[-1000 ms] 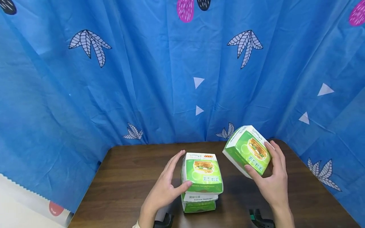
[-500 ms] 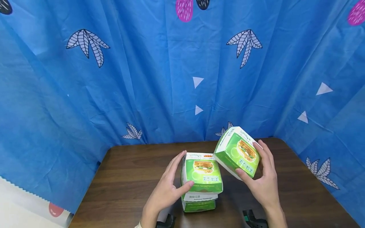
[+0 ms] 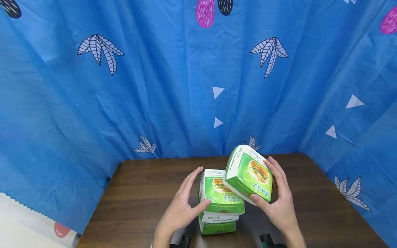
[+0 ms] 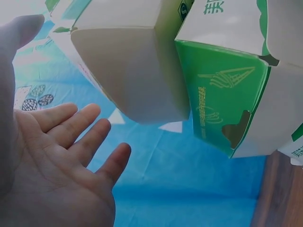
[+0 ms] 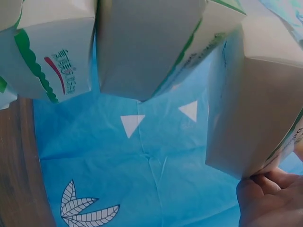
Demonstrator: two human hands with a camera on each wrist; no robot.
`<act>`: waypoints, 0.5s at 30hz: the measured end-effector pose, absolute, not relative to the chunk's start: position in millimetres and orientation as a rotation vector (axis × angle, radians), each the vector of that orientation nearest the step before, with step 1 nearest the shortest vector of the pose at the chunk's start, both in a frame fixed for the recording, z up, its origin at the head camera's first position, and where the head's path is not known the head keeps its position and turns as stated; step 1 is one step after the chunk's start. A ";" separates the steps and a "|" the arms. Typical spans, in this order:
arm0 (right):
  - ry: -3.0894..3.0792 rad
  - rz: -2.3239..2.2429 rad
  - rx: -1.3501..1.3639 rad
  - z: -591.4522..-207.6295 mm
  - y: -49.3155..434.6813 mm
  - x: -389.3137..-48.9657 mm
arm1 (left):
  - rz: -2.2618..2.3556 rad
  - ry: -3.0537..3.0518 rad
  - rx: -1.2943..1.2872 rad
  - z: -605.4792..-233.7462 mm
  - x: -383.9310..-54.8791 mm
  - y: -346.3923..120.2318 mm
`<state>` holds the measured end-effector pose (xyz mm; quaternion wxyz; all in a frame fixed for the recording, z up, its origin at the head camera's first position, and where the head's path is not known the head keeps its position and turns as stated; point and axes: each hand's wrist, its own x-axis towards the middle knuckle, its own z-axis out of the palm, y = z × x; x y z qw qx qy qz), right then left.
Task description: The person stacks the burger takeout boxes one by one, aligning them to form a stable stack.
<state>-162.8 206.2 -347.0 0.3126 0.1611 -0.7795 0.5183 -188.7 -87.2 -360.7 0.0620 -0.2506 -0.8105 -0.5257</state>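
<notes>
My right hand (image 3: pixel 277 206) grips a green and white hamburger box (image 3: pixel 251 174), thumb on its near side and fingers along the right. Tilted, that box overlaps the upper right of a stack of similar hamburger boxes (image 3: pixel 224 205) in the head view. The right wrist view shows a gap between the held box (image 5: pixel 255 104) and the stack's top box (image 5: pixel 147 47). My left hand (image 3: pixel 180 208) stands at the stack's left side, fingers spread and holding nothing. In the left wrist view, the left palm (image 4: pixel 57 156) is apart from the top box (image 4: pixel 123 66).
The stack stands on a dark brown wooden table (image 3: pixel 133 203). A blue patterned curtain (image 3: pixel 173 86) hangs behind it and along both sides. Dark straps (image 3: pixel 270 241) are at the wrists.
My right hand has brought the tilted box leftward and slightly down, from beside the stack to its upper right. The left hand keeps its place beside the stack.
</notes>
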 end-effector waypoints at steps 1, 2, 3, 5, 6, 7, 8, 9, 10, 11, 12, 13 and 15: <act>-2.061 1.378 0.426 -347.8 205.7 -162.5 | -1.591 -2.455 -0.755 -360.8 -188.5 -86.9; -2.064 1.382 0.432 -348.6 205.4 -162.6 | -1.593 -2.457 -0.754 -361.3 -188.3 -86.6; -2.066 1.390 0.439 -349.4 205.1 -162.4 | -1.589 -2.459 -0.752 -361.8 -187.9 -86.4; -2.072 1.412 0.442 -350.7 204.4 -161.9 | -1.592 -2.466 -0.757 -362.9 -187.2 -86.1; -2.074 1.422 0.441 -351.0 204.0 -161.7 | -1.591 -2.468 -0.761 -363.0 -186.7 -85.8; -2.073 1.428 0.446 -351.1 203.8 -161.6 | -1.589 -2.468 -0.770 -362.9 -186.3 -85.5; -2.072 1.436 0.449 -351.2 203.4 -161.5 | -1.585 -2.470 -0.774 -363.2 -186.3 -85.2; -2.068 1.448 0.454 -351.1 202.9 -161.5 | -1.583 -2.470 -0.778 -363.2 -186.2 -84.9; -2.062 1.458 0.463 -350.8 202.3 -161.7 | -1.589 -2.471 -0.780 -363.0 -186.3 -84.6; -2.053 1.467 0.473 -350.5 201.6 -162.4 | -1.586 -2.471 -0.780 -362.8 -186.3 -84.3; -2.044 1.470 0.485 -350.3 200.7 -163.2 | -1.595 -2.475 -0.774 -362.6 -186.5 -84.2; -2.036 1.475 0.501 -350.3 199.7 -164.2 | -1.599 -2.479 -0.768 -362.5 -186.7 -84.1; -2.018 1.485 0.539 -350.2 197.4 -166.5 | -1.624 -2.492 -0.745 -362.5 -186.9 -84.2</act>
